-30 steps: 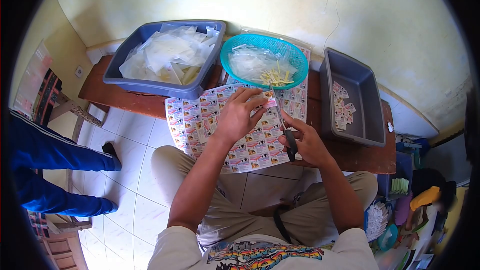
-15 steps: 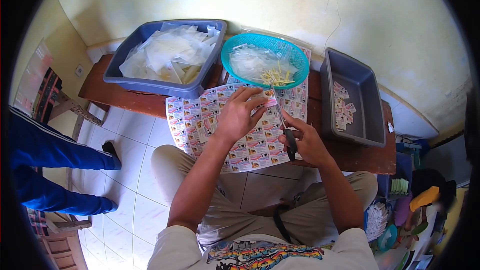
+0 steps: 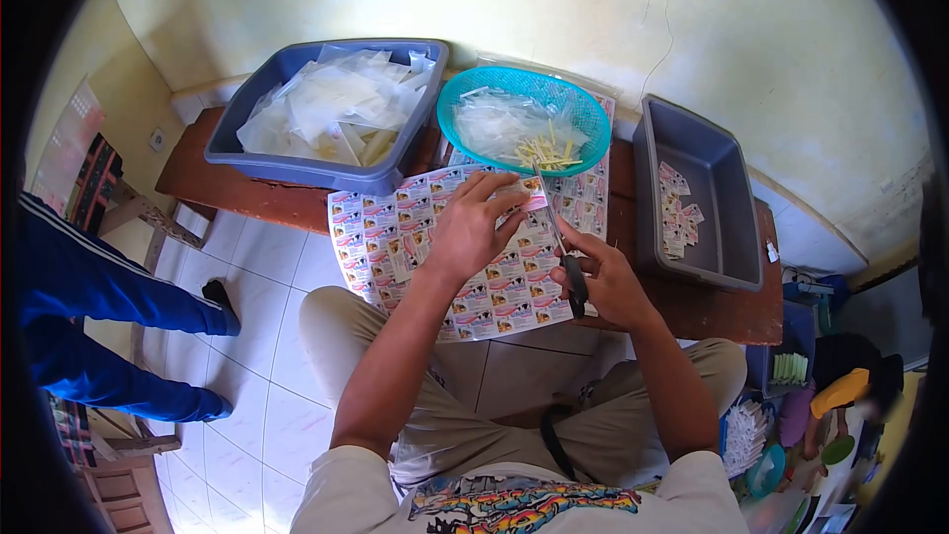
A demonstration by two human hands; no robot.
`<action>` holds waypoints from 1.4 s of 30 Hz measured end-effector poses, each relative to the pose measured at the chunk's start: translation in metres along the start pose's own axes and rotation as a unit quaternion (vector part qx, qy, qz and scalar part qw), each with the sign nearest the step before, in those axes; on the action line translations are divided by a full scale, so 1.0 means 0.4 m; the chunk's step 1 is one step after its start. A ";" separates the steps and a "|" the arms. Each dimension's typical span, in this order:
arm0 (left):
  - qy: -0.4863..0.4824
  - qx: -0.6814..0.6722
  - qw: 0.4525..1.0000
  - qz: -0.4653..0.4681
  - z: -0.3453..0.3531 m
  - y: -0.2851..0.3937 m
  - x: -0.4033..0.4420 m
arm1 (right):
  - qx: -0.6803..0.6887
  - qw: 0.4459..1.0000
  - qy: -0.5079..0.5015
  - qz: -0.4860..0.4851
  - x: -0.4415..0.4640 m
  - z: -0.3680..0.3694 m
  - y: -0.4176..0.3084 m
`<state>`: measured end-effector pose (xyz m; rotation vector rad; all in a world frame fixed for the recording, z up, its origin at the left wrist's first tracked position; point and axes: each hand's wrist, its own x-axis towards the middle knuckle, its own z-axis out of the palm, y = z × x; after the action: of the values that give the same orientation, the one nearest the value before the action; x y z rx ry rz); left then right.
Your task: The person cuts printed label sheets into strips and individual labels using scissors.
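My left hand (image 3: 478,222) is closed on a small printed label (image 3: 534,196), pinched between thumb and fingers. In my right hand (image 3: 605,277) is a pair of scissors (image 3: 573,287) with black handles, its blades pointing up beside the label's right edge. Beneath both hands lies a large sheet of printed labels (image 3: 381,247), overhanging the front of the brown wooden bench (image 3: 237,188). Just beyond my hands stands a turquoise basket (image 3: 599,129) with clear plastic pieces (image 3: 504,119) and thin yellowish strips (image 3: 547,149).
At the left a grey-blue tub (image 3: 297,170) holds clear plastic bags (image 3: 346,94). On the right, a grey tub (image 3: 717,198) contains cut labels (image 3: 678,218). Someone's legs in blue trousers (image 3: 119,336) are at far left; another person (image 3: 840,391) is at lower right.
My hands, the label and the scissors show almost no movement. At lower right, the other person's arm and a green round item have shifted slightly.
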<state>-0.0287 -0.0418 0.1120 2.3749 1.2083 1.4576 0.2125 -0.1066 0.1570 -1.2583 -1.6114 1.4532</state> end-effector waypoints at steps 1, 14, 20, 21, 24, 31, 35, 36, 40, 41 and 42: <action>0.000 0.001 1.000 0.000 0.000 0.000 -0.001 | -0.001 1.000 0.003 0.002 -0.001 0.001 0.000; 0.004 -0.001 1.000 -0.001 0.001 -0.001 -0.001 | 0.009 1.000 0.000 -0.002 -0.001 -0.004 0.006; 0.000 -0.004 1.000 -0.009 -0.002 0.002 0.001 | -0.011 1.000 0.006 -0.011 0.001 -0.004 0.011; 0.000 -0.006 1.000 -0.010 -0.002 0.002 0.001 | -0.013 1.000 0.008 -0.013 0.002 -0.003 0.013; -0.002 -0.010 1.000 -0.011 -0.003 0.001 0.002 | -0.011 1.000 0.009 -0.013 0.001 -0.002 0.012; 0.013 -0.001 1.000 0.002 -0.001 0.001 0.000 | -0.017 1.000 0.009 -0.016 -0.002 0.000 0.012; 0.000 -0.002 1.000 -0.008 -0.003 0.001 -0.002 | -0.028 0.999 0.010 -0.020 -0.002 0.002 0.016; -0.001 -0.004 1.000 -0.009 -0.003 0.001 -0.002 | -0.020 1.000 0.009 -0.019 -0.001 0.003 0.018; -0.002 -0.006 1.000 -0.011 -0.003 0.001 -0.003 | -0.013 1.000 0.007 -0.014 0.000 0.002 0.017; -0.002 -0.006 1.000 -0.011 -0.002 0.001 -0.003 | -0.013 1.000 0.007 -0.014 -0.001 0.002 0.016; -0.005 -0.005 1.000 -0.014 -0.002 0.000 -0.003 | -0.015 1.000 0.007 -0.008 -0.002 0.001 0.015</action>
<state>-0.0296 -0.0429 0.1116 2.3459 1.2227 1.4386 0.2137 -0.1077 0.1513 -1.2663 -1.6352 1.4127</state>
